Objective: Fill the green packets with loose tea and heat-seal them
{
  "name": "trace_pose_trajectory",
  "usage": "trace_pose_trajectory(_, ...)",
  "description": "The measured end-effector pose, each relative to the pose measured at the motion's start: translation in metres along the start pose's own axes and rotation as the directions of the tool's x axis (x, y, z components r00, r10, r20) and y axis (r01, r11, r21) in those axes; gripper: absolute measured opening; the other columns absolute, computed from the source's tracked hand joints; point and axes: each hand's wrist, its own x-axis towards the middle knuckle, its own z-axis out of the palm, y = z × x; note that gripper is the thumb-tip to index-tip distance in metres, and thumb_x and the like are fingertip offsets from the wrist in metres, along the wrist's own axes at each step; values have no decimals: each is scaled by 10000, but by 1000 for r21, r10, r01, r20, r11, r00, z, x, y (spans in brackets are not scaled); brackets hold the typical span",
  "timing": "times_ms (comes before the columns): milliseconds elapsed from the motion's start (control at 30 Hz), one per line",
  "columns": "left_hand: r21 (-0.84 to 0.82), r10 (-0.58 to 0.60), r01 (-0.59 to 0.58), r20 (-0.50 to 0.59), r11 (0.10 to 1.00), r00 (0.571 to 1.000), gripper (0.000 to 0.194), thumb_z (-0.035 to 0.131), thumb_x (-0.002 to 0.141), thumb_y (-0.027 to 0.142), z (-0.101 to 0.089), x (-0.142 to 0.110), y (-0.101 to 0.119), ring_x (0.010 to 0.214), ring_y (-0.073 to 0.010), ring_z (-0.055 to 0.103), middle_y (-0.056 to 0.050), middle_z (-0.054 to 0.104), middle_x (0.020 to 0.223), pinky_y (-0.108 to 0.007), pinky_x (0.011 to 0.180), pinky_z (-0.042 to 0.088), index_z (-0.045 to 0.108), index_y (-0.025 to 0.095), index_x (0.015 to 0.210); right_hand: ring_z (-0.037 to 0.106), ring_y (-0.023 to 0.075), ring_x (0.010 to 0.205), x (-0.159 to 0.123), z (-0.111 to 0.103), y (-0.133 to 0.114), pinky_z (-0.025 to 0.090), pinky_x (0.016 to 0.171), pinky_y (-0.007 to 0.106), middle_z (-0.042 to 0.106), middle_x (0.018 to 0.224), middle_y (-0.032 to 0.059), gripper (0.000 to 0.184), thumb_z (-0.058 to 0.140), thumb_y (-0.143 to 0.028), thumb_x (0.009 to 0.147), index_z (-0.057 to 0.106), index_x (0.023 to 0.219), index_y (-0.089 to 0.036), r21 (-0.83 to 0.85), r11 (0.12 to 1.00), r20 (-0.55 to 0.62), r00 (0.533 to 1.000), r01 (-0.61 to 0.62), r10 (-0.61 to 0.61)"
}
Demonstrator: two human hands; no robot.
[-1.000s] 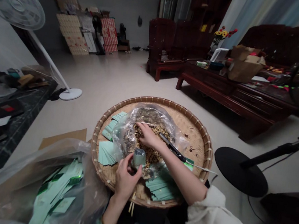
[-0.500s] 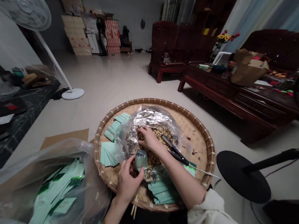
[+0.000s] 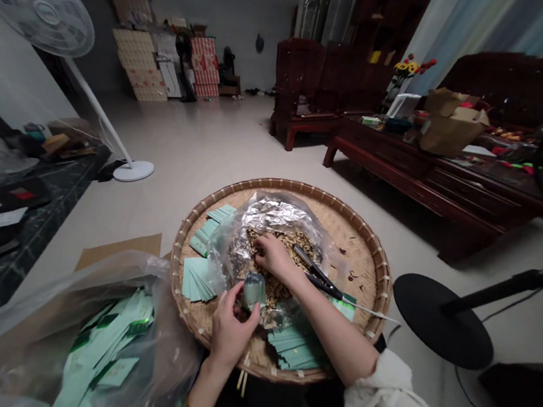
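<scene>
My left hand (image 3: 234, 323) holds a small pale green sachet (image 3: 254, 291) upright between thumb and fingers, its top end facing up. Just beyond it, my right hand (image 3: 271, 255) reaches down into a heap of small brown and tan dried pieces (image 3: 304, 241). Its fingers are curled together at the heap, and whatever lies between the fingertips is hidden. The heap rests in an opened clear plastic bag (image 3: 275, 209) on a round woven bamboo tray (image 3: 364, 243). A black hair-straightener-like clamp (image 3: 319, 276) with a white cord lies on the heap, beside my right forearm.
Flat green sachets lie fanned on the tray's left (image 3: 197, 280) and near side (image 3: 295, 348). A large clear bag of green packets (image 3: 104, 348) stands at left. A white fan (image 3: 134, 171), a black stand base (image 3: 442, 320) and a dark wooden table (image 3: 423, 167) surround the tray.
My right hand has drawn slightly down and nearer, its fingers curling closer together in the heap. My left hand and the sachet have barely shifted.
</scene>
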Motion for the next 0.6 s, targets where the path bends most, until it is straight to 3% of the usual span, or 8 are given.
trace_pose_trajectory(100, 12, -1, 1, -1, 1000, 1000, 429, 627, 726, 327, 0, 0, -1, 753, -203, 640, -118, 651, 916, -317, 648, 548, 591, 122, 1101, 571, 200, 857, -3, -10, 3, 437, 785, 304, 631, 912, 77, 245, 616, -67, 665, 657, 896, -137, 9, 1000, -19, 1000, -9, 9)
trace_pose_trajectory(200, 7, -3, 3, 3, 1000, 1000, 432, 625, 728, 333, 1, 0, -3, 751, -201, 638, -114, 649, 918, -317, 643, 548, 587, 128, 1106, 587, 184, 857, -9, -19, 7, 437, 802, 292, 654, 922, 53, 246, 620, -104, 691, 654, 929, -159, 41, 999, -10, 1000, -1, 1)
trace_pose_trajectory(400, 8, 25, -25, 3, 1000, 1000, 416, 619, 733, 323, 1, 0, -2, 779, -206, 639, -115, 650, 920, -312, 638, 550, 590, 130, 1101, 544, 230, 1026, -20, -12, 10, 423, 869, 312, 574, 1134, 120, 560, 702, -77, 605, 585, 1148, -146, -27, 998, 108, 992, 65, -62)
trace_pose_trajectory(500, 14, 28, -28, 12, 1000, 1000, 417, 620, 733, 320, 0, 1, -1, 752, -195, 637, -117, 648, 925, -298, 610, 548, 588, 128, 1102, 569, 219, 961, -22, -10, 8, 433, 826, 296, 612, 1027, 98, 429, 644, -20, 623, 638, 1032, -149, -70, 997, 102, 994, 35, -28)
trace_pose_trajectory(600, 12, 28, -29, 19, 1000, 999, 420, 622, 732, 316, 1, 1, 1, 700, -177, 630, -110, 644, 917, -284, 580, 544, 582, 130, 1107, 596, 206, 893, -25, -17, 8, 439, 802, 287, 656, 945, 71, 333, 632, -31, 636, 669, 941, -157, -12, 1000, 57, 998, 8, -7)
